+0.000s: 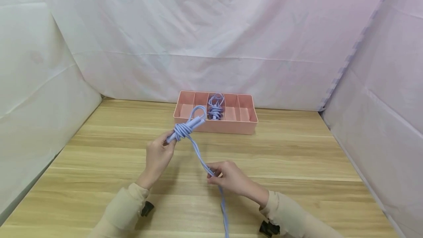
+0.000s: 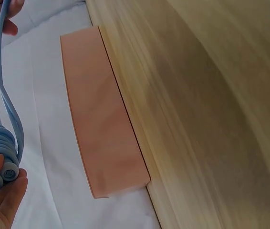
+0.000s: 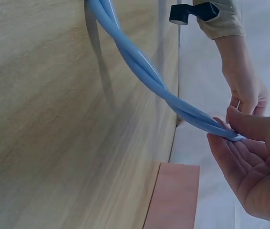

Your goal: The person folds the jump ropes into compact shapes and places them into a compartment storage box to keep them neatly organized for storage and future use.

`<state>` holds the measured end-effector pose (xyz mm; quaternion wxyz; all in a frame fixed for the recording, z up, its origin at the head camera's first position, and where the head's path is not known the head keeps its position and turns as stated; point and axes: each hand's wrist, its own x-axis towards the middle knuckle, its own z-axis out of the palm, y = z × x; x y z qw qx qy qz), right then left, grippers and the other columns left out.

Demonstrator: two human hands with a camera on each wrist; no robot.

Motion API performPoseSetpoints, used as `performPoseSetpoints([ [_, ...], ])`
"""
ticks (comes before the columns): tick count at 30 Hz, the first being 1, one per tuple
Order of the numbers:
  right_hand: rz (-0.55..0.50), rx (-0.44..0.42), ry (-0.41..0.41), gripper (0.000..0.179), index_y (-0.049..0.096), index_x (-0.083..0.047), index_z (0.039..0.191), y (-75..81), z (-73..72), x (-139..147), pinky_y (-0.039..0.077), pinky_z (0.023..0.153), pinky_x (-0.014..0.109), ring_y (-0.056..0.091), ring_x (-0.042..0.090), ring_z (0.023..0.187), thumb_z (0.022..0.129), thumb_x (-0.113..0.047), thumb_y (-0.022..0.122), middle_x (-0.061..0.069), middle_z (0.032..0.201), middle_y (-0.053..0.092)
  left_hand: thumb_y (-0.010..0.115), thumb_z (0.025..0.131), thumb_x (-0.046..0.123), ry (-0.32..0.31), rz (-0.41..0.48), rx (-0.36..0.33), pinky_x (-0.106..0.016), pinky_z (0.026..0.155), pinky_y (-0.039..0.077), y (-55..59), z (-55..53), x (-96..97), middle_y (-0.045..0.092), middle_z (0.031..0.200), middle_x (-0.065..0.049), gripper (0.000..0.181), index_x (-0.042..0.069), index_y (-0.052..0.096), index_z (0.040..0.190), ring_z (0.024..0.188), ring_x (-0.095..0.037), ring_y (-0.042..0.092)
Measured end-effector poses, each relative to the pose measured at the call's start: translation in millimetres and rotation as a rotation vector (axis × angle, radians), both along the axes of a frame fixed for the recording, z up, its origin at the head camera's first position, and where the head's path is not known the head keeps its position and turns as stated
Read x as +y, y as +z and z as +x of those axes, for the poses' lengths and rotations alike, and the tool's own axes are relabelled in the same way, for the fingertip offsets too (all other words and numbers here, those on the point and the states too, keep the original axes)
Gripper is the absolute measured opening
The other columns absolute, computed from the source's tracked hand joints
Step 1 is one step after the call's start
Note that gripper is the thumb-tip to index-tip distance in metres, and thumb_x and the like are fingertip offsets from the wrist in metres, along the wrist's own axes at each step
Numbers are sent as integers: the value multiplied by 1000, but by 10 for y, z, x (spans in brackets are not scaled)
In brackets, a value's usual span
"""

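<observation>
A light blue jump rope (image 1: 183,130) has its two handles side by side, with cord wound several times around them and a loop standing out at the far end. My left hand (image 1: 160,154) pinches the near ends of the handles, raised over the table. From the winding, a doubled, twisted length of cord runs down to my right hand (image 1: 230,176), which pinches it between thumb and fingers. Past that hand the cord (image 1: 224,212) trails toward the bottom edge of the head view. In the left wrist view, the round handle ends (image 2: 9,171) show between thumb and fingers.
A pink divided box (image 1: 214,127) stands at the back of the wooden table (image 1: 297,150). Another wound blue jump rope (image 1: 215,110) lies in its middle compartment. White cloth (image 1: 211,39) hangs behind and at both sides.
</observation>
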<state>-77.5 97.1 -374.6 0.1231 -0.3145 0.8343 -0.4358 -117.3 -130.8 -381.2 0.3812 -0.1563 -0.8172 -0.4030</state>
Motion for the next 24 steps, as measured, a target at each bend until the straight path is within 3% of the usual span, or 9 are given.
performPoseSetpoints([
  [6, -2, 31, -38, 31, 61, 1, 113, 86, -22, 3, 51, 58, 17, 62, 6, 72, 82, -1, 63, 5, 82, 67, 68, 69, -11, 31, -60, 17, -34, 56, 55, 0, -39, -25, 66, 84, -23, 21, -11, 65, 90, 65, -30, 66],
  [14, -32, 194, -26, 20, 64, 2, 105, 327, -165, -25, 50, 57, 18, 56, 8, 66, 86, -1, 57, 3, 76, 63, 71, 69, -4, 110, -253, -5, -36, 51, 52, 40, -104, -17, 68, 83, -19, 22, -5, 66, 91, 63, -27, 65],
  [19, -68, 284, -20, 24, 63, 4, 108, 440, -299, -50, 50, 58, 17, 59, 10, 69, 85, 3, 58, 8, 81, 67, 72, 68, -4, 84, -350, -20, -36, 51, 52, 50, -130, -6, 68, 82, -18, 22, -3, 66, 90, 64, -28, 65],
  [24, -39, 400, 6, 26, 65, -1, 109, 505, -412, -44, 49, 60, 17, 60, 12, 70, 84, 2, 59, 6, 86, 69, 72, 68, -2, 40, -437, 16, -28, 39, 42, 12, -142, 8, 67, 72, -12, 16, 2, 65, 81, 46, -20, 55],
])
